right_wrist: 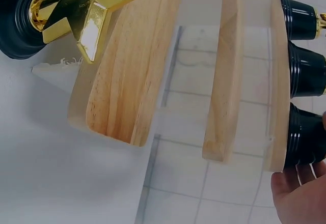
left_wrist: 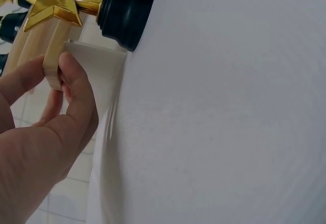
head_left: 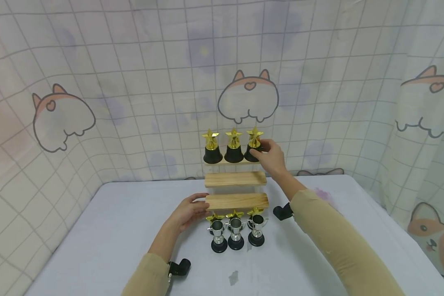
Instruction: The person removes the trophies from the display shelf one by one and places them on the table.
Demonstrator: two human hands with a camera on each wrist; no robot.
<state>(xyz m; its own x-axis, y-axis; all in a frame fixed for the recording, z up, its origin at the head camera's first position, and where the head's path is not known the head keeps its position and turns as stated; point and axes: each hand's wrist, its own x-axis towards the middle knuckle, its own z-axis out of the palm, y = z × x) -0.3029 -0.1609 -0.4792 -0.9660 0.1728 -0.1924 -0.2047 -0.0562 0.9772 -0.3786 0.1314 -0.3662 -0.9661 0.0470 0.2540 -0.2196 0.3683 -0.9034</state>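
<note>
The star trophy (head_left: 255, 139) in the right hand (head_left: 274, 158) stands just right of the middle of the head view, at the right end of the top board (head_left: 231, 163), with thumb and fingers grasping its black base. Two matching trophies (head_left: 233, 153) stand in a row to its left. Below is the middle board (head_left: 235, 179), then the bottom board (head_left: 237, 201), whose left end the left hand (head_left: 190, 211) holds. At lower centre, three silver cups (head_left: 235, 242) stand on the table (head_left: 133, 238) before three more star trophies (head_left: 235, 214), partly hidden. In the left wrist view, that hand, at the left, pinches the board's end between thumb and fingers; a gold star and a black base fill the upper left. In the right wrist view, three black bases line the right edge, the lowest in the right hand's fingers at lower right; another gold star shows at upper left.
</note>
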